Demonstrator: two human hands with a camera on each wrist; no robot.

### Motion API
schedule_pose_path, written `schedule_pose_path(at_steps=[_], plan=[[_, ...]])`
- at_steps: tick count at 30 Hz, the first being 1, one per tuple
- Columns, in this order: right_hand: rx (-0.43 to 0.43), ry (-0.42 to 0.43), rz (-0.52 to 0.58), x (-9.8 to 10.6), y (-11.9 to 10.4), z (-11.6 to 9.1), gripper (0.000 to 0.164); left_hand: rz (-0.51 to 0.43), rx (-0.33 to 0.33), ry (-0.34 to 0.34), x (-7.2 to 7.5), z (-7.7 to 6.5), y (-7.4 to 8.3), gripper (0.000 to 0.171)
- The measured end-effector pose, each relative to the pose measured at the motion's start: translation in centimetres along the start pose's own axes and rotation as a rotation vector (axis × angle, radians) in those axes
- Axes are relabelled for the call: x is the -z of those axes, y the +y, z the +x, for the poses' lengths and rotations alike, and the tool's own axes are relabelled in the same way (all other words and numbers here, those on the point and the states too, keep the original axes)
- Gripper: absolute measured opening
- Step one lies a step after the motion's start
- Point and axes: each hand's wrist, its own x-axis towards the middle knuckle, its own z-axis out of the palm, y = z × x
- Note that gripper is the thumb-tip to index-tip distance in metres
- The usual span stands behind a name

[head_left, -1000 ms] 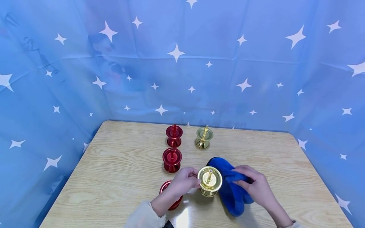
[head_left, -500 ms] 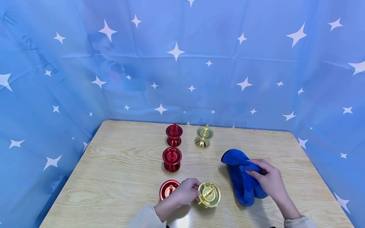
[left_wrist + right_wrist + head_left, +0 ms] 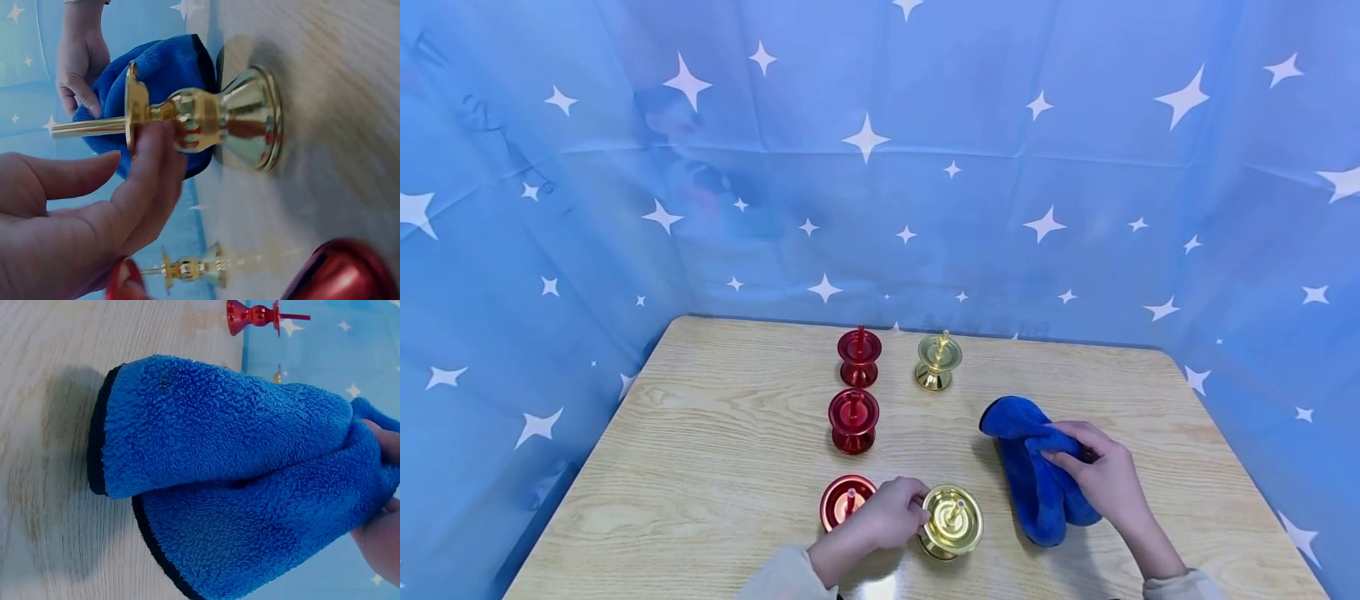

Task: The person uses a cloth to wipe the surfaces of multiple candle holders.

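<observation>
A gold candle holder (image 3: 952, 521), with a flared base, a shallow dish and a thin rod on top, is upright at the table's near side. My left hand (image 3: 891, 510) grips it at the left rim of the dish. In the left wrist view the fingers (image 3: 150, 156) lie against the stem below the dish, and the thumb is close to the rim. My right hand (image 3: 1112, 479) pinches a folded blue cloth (image 3: 1037, 475) with black edging, held apart from the gold candle holder. Its far edge is slightly above the table in the right wrist view.
Three red candle holders stand in a column: a back one (image 3: 859, 358), a middle one (image 3: 853, 421) and a front one (image 3: 842, 500) partly behind my left forearm. Another gold candle holder (image 3: 938, 358) stands at the back. A blue starry curtain (image 3: 880, 167) surrounds the wooden table (image 3: 700, 467).
The gold candle holder has come down and nearer with my left hand and tilts less. My right hand has drawn the cloth off to the right, away from the candle holder.
</observation>
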Motion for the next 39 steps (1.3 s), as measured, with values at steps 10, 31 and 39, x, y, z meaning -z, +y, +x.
schedule_pose_path(at_steps=[10,31,39], plan=[[0.004,-0.006,0.019,0.0,0.1,0.0,0.030,0.318,-0.113,-0.016,3.3,-1.5,3.3,0.028],[-0.019,-0.043,0.034,-0.1,0.3,-0.1,0.029,0.109,-0.085,0.076,12.3,-2.9,-0.5,0.026],[-0.021,-0.050,0.034,-0.1,0.4,-0.2,0.029,-0.061,0.003,-0.112,13.2,-2.4,-4.4,0.029]])
